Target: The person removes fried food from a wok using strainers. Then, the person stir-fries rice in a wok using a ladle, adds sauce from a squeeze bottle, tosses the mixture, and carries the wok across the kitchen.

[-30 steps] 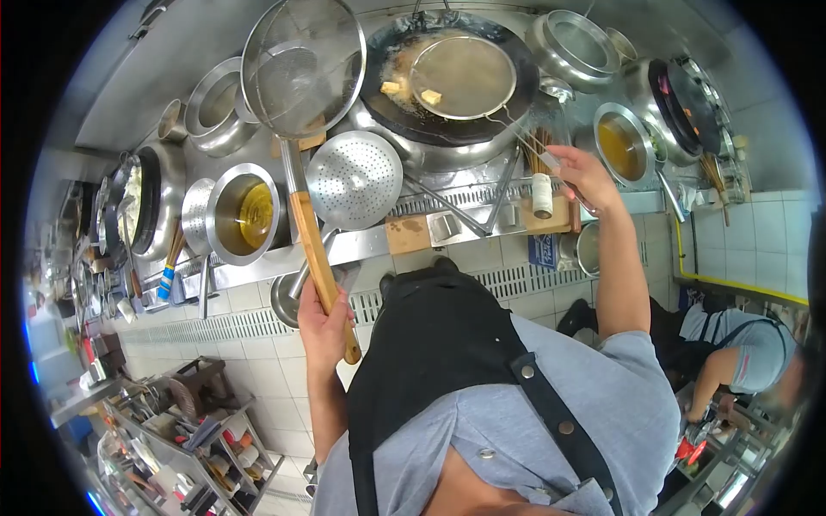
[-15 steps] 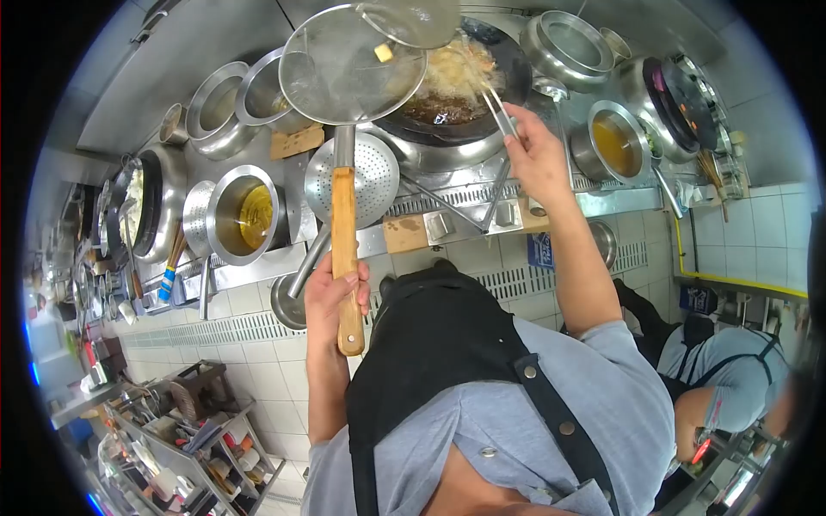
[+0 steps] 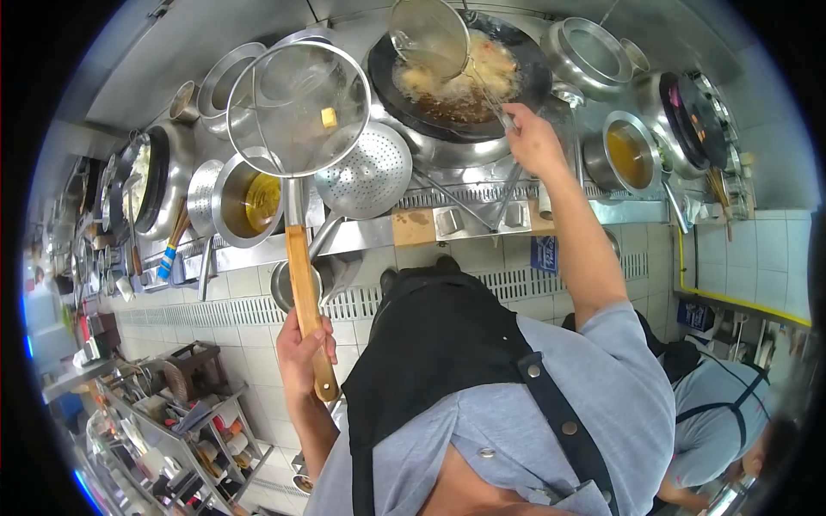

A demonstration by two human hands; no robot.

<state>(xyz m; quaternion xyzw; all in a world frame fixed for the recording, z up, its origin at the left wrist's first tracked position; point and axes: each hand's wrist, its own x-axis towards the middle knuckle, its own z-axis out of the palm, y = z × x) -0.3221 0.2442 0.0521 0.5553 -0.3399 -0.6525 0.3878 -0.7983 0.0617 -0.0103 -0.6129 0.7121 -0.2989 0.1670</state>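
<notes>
My left hand (image 3: 303,351) is closed round the wooden handle of a large wire-mesh strainer (image 3: 275,112). One small yellow piece (image 3: 329,117) lies in its mesh. My right hand (image 3: 535,139) grips the metal handle of a smaller mesh skimmer (image 3: 430,39), whose basket is over the left part of a black wok (image 3: 533,73). Pale battered-looking food (image 3: 492,64) bubbles in brown oil there. The large strainer is left of the wok, above a perforated ladle (image 3: 368,172). What the skimmer holds, if anything, is hard to make out.
A pot of yellow oil (image 3: 262,205) stands at left, and another pot (image 3: 626,155) with yellowish liquid at right. Stacked metal pots (image 3: 594,47) sit behind. A second wok (image 3: 146,185) is far left. Another person (image 3: 718,413) bends at lower right.
The large strainer has swung left and toward me, away from the wok. The smaller skimmer has moved down over the frying food. The other person has shifted lower.
</notes>
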